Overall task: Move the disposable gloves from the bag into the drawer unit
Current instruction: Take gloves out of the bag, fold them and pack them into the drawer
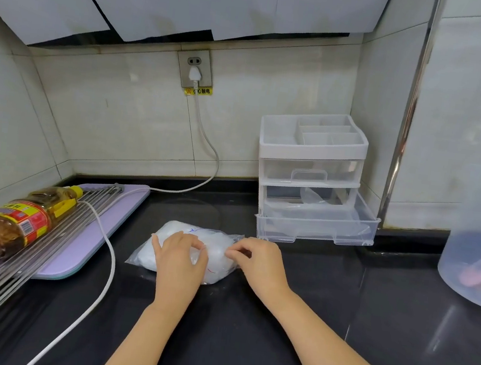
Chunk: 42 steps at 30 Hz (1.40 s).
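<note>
While the bag (216, 253), stuffed with white gloves (176, 229), lies mid-frame on the counter (276, 323), we pinch its plastic with both hands: left hand (179, 261) on top, right hand (259, 263) at its right end. Its long axis runs lower left to upper right, toward the drawer unit (312, 151), whose pulled-out bottom drawer (314, 233) holds clear plastic (313, 196).

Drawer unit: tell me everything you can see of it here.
The drawer unit has a white frame and clear plastic drawers. Its top tray is split into compartments. The upper drawer is shut; the lower drawer is pulled out, clear film lying inside. It stands upright on the black counter, in the tiled corner.
</note>
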Tool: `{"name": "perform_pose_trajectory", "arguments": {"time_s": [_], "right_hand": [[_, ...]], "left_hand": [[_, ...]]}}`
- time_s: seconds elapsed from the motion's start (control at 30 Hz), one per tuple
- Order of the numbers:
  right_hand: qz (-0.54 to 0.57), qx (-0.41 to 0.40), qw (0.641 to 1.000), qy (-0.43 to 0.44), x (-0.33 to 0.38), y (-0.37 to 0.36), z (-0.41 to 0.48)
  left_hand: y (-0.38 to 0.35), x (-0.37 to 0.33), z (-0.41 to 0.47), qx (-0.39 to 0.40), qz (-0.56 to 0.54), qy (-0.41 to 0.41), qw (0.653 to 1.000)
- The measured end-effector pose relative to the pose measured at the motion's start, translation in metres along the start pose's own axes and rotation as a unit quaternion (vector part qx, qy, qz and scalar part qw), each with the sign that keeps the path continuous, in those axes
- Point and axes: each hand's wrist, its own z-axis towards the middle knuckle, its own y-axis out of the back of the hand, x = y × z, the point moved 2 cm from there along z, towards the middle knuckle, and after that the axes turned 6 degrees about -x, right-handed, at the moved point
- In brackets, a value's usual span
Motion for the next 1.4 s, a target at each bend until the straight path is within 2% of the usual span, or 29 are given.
{"name": "perform_pose_trajectory", "arguments": {"time_s": [0.13, 0.23, 0.37, 0.47, 0.67, 0.77, 0.97, 1.17, 1.3, 1.4], "right_hand": [[-0.040, -0.019, 0.999, 0.015, 0.001, 0.006, 0.000], [-0.042, 0.016, 0.998, 0.039, 0.004, 0.005, -0.002], [-0.059, 0.068, 0.989, 0.121, 0.009, -0.006, -0.005], [-0.080, 0.073, 0.986, 0.129, 0.007, -0.014, -0.003], [-0.051, -0.002, 0.990, 0.130, 0.003, -0.021, -0.001], [-0.044, -0.013, 0.990, 0.134, 0.004, -0.021, -0.001], [0.061, -0.036, 0.996, 0.048, 0.015, 0.002, -0.001], [0.189, -0.086, 0.978, -0.001, 0.035, 0.038, -0.017], [0.234, -0.150, 0.961, 0.012, 0.044, 0.073, -0.027], [0.201, -0.190, 0.959, 0.055, 0.055, 0.105, -0.026]], "left_hand": [[-0.001, 0.007, 0.001, 0.009, -0.011, 0.028, 0.999], [0.001, 0.004, 0.000, 0.011, -0.035, 0.031, 0.999], [0.004, -0.001, -0.002, 0.006, -0.053, 0.017, 0.998], [0.006, -0.004, -0.003, 0.011, -0.066, 0.014, 0.998], [0.010, -0.010, -0.006, 0.004, -0.122, 0.015, 0.992], [0.011, -0.009, -0.006, 0.001, -0.120, 0.026, 0.992], [0.007, 0.003, -0.006, 0.030, -0.066, 0.041, 0.997], [0.002, 0.012, -0.004, 0.029, -0.003, 0.014, 0.999], [0.002, 0.011, -0.006, 0.024, 0.007, 0.009, 1.000], [0.001, 0.010, -0.006, 0.033, 0.001, 0.014, 0.999]]}}
